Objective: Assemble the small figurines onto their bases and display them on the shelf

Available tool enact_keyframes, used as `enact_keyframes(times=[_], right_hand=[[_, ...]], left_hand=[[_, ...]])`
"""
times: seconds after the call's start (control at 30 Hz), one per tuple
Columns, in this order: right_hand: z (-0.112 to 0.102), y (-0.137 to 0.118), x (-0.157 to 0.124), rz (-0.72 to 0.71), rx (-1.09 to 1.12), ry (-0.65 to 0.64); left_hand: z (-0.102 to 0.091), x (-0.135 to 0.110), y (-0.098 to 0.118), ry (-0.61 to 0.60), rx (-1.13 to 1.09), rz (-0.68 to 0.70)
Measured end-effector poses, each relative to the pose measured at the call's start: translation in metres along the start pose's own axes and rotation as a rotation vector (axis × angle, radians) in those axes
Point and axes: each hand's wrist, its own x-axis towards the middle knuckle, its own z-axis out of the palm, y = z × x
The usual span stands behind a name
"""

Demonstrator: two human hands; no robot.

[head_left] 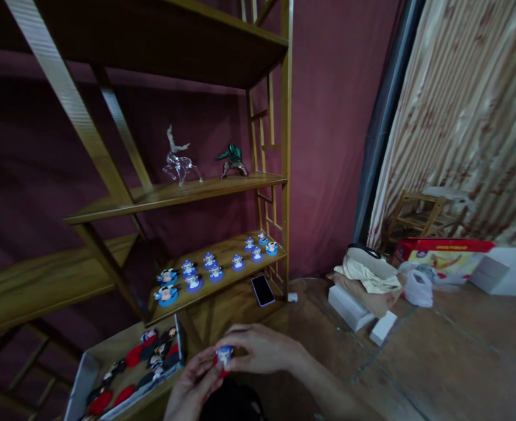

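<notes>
A small figurine with a blue-purple top and a red lower part is held between both hands, low in the head view. My left hand grips it from the left, fingers closed about its base. From the right, my right hand pinches it between thumb and fingers. Left of my hands, an open cardboard box holds several figurines with red and black bases. Above, several purple-and-white figurines stand in rows on the lower wooden shelf, with blue-based ones at both ends.
A clear deer ornament and a green figure stand on the shelf above. A phone lies under the figurine shelf. White boxes, a plastic bag and a red-yellow carton sit on the floor at right.
</notes>
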Motion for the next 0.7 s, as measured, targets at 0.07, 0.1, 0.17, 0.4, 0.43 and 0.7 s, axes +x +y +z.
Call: enact_keyframes(times=[0.07, 0.1, 0.17, 0.4, 0.43, 0.7], right_hand=[[0.003, 0.003, -0.002, 0.036, -0.023, 0.029], [0.004, 0.005, -0.003, 0.047, -0.029, 0.042], [0.002, 0.008, -0.004, 0.049, -0.034, 0.060], [-0.064, 0.026, 0.016, 0.016, -0.022, 0.243], [-0.080, 0.031, 0.024, 0.029, -0.029, 0.331], [-0.165, 0.090, 0.124, 0.193, -0.394, 0.446]], left_hand=[[0.008, 0.000, 0.000, -0.019, 0.010, 0.001], [0.012, 0.000, 0.000, -0.020, 0.007, 0.001], [0.017, 0.001, 0.000, -0.032, -0.018, 0.010], [0.012, 0.006, 0.001, -0.084, -0.153, 0.004], [0.006, 0.007, -0.002, -0.068, -0.149, -0.018], [-0.069, 0.007, -0.038, 0.090, -0.168, -0.180]])
